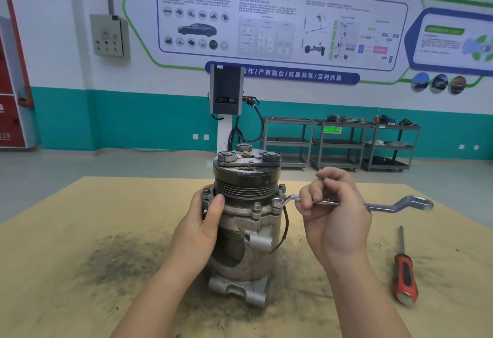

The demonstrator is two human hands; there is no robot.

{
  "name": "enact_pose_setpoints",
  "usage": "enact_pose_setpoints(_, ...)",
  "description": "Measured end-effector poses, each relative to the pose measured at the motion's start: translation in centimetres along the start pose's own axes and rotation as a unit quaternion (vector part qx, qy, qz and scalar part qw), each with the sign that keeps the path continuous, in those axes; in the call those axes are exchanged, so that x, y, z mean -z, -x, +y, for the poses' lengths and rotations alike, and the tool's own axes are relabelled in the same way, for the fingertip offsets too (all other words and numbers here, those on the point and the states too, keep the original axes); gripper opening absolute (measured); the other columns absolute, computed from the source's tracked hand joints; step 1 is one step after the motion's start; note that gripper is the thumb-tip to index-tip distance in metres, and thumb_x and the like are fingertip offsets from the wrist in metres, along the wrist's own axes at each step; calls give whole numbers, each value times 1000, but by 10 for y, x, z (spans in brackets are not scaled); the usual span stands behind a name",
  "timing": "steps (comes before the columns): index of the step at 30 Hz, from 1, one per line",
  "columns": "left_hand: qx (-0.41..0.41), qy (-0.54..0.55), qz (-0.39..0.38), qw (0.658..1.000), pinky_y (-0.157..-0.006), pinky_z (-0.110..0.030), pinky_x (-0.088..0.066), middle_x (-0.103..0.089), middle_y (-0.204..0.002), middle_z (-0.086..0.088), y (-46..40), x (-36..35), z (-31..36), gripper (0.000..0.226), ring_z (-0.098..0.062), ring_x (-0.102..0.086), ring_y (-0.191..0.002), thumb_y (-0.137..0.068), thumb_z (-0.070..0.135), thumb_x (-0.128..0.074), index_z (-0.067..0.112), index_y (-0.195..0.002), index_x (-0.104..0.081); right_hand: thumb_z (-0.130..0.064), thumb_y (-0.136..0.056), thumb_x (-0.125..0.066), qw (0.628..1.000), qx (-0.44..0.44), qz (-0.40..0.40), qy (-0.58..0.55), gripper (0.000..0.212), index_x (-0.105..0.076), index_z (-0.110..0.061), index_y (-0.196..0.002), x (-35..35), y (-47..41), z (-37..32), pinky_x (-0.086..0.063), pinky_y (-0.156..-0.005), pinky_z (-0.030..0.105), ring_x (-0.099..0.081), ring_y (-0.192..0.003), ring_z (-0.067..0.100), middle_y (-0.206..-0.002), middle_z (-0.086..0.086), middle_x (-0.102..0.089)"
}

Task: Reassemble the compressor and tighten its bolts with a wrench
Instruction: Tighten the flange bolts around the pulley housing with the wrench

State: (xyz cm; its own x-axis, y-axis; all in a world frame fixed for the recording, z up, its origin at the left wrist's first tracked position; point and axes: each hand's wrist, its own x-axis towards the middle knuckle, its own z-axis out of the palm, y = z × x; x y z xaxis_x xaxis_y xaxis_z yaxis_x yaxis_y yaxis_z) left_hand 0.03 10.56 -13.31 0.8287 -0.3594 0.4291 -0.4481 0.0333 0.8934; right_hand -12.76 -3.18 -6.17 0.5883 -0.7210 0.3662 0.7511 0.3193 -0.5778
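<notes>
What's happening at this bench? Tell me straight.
A person is bolting a compressor back together. It stands upright on the dusty table. The left hand steadies its body, while the right hand holds a ring wrench with one end seated on a flange bolt. A red-handled screwdriver lies unused to the right.

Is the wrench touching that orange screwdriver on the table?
Apart. The head view shows bare table between the wrench, held in the right hand, and the screwdriver below it.
</notes>
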Motion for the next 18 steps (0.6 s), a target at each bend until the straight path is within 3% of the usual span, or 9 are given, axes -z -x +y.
enact_pose_setpoints(4,4,-11,1,1000,-88,-31,-47,-68,-101,29,1,1,1,69,1,-62,-102,-70,85,-35,41,-119,-54,3,-90,-28,999,-27,31,-29,29,-49,-9,-74,1,-1,0,-30,-40,21,-36,-40,14,-51,1,-34)
enact_pose_setpoints(6,7,-16,-2,1000,-85,-29,-47,-67,-101,31,1,1,2,68,4,-62,-100,-69,86,-33,44,-119,-53,5,-88,-29,998,48,41,7,29,-48,-8,-71,-5,9,6,-30,-41,23,-37,-40,16,-47,1,-35)
enact_pose_setpoints(8,5,-17,2,1000,-80,-24,-46,-66,-99,32,1,0,2,67,8,-62,-95,-69,87,-32,46,-117,-53,1,-84,-35,978,178,9,107,22,-51,-10,-72,-14,27,16,-34,-41,24,-42,-42,16,-47,1,-40)
enact_pose_setpoints(9,2,-19,7,1000,-77,-23,-44,-66,-98,33,1,0,2,64,10,-62,-93,-69,86,-32,47,-115,-53,-5,-83,-39,950,246,-20,190,19,-54,-13,-74,-16,35,25,-38,-42,26,-45,-45,15,-49,-1,-44)
enact_pose_setpoints(12,-2,-24,17,1000,-71,-21,-42,-67,-95,32,1,-1,2,59,11,-61,-87,-69,83,-32,47,-111,-54,-17,-84,-42,798,371,-92,467,19,-60,-20,-81,-19,48,43,-47,-49,34,-53,-54,16,-60,-3,-54)
enact_pose_setpoints(13,-2,-22,17,1000,-71,-22,-43,-67,-95,32,1,-1,2,59,11,-62,-87,-69,83,-32,47,-111,-54,-18,-85,-41,799,368,-79,470,20,-61,-21,-82,-21,49,43,-49,-51,34,-56,-55,17,-60,-5,-56)
enact_pose_setpoints(16,1,-12,10,1000,-76,-24,-45,-67,-98,31,1,-1,2,57,11,-62,-91,-71,83,-34,50,-113,-54,-8,-88,-42,925,271,-44,264,18,-57,-17,-82,-25,42,24,-50,-50,27,-58,-51,14,-54,3,-57)
enact_pose_setpoints(18,-3,-15,8,1000,-76,-23,-44,-67,-101,32,2,-1,3,60,12,-61,-92,-71,84,-33,48,-115,-54,5,-88,-36,961,221,-13,166,24,-54,-10,-83,-19,30,6,-48,-47,26,-56,-49,18,-48,5,-50)
